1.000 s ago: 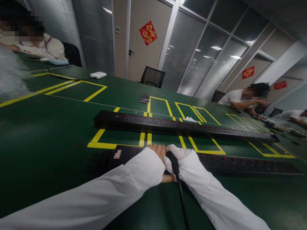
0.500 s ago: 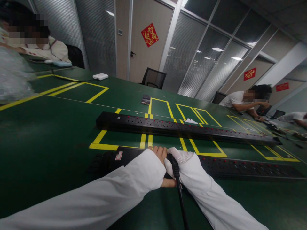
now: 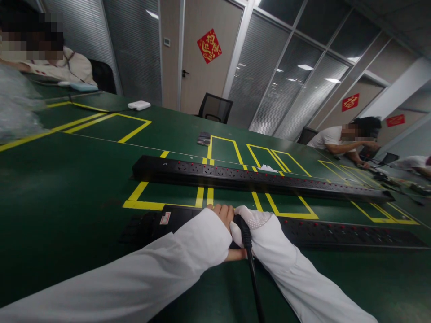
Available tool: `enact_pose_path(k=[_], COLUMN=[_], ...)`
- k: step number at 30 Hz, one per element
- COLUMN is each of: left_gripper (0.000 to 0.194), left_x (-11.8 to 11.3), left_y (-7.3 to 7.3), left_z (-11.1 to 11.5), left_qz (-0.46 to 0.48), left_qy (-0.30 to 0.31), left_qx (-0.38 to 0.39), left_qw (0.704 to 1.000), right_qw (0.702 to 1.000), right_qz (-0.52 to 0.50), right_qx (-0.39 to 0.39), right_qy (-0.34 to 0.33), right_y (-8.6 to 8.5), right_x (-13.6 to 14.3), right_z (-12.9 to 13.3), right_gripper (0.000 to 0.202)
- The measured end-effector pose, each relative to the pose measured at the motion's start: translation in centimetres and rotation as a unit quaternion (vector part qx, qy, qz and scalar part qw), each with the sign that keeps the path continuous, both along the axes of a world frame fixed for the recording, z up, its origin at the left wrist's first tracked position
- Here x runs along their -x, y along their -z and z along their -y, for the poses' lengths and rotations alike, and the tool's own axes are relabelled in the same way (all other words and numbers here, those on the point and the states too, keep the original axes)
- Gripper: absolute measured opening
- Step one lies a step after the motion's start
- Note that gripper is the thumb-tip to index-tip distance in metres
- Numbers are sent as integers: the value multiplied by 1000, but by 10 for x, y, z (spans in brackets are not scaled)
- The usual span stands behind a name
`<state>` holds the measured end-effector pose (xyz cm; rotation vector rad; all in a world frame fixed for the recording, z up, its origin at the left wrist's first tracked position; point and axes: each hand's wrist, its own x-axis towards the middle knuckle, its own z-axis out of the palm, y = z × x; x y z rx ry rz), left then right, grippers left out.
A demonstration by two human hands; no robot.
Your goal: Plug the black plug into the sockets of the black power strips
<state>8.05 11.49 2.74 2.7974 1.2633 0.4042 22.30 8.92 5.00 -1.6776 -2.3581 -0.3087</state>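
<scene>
A long black power strip point(image 3: 340, 235) with red-marked sockets lies across the table in front of me. My bare left hand point(image 3: 225, 216) is wrapped over it, fingers on the far edge and thumb along the near side. Right beside it, my white-gloved right hand point(image 3: 251, 220) grips the black plug point(image 3: 244, 231) of a power cord over the strip. The cord point(image 3: 254, 282) hangs down toward me. Whether the plug sits in a socket is hidden by my hands. A white label point(image 3: 165, 218) shows near the strip's left end.
A second long power strip point(image 3: 262, 179) lies farther back, parallel. Yellow tape outlines mark the green table point(image 3: 84, 179). A small dark object point(image 3: 204, 138), a white box point(image 3: 139, 105) and clear plastic wrap point(image 3: 18, 107) lie around. One person point(image 3: 328, 137) works at right, another at far left.
Both hands keep their hold on the strip and plug. The view has shifted very slightly; nothing else on the table has visibly moved.
</scene>
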Motion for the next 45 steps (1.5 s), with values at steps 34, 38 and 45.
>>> enact_pose_path(k=[34,38,45], left_gripper=[38,48,48], left_x=[-10,-6,-6], left_y=[15,9,8], left_z=[-7,-5,-5], left_qz=[4,-7,-3], left_qy=[-49,-32,-29], left_qx=[-8,5,10], left_qw=[999,999,1000], right_qw=[999,999,1000], right_qz=[-1,-2,9], right_qx=[-21,-10,-11], right_qy=[-38,-33,-20], right_y=[4,4,2], right_x=[-4,-4,-2], right_z=[-4,-4,-4], right_gripper=[27,27,27])
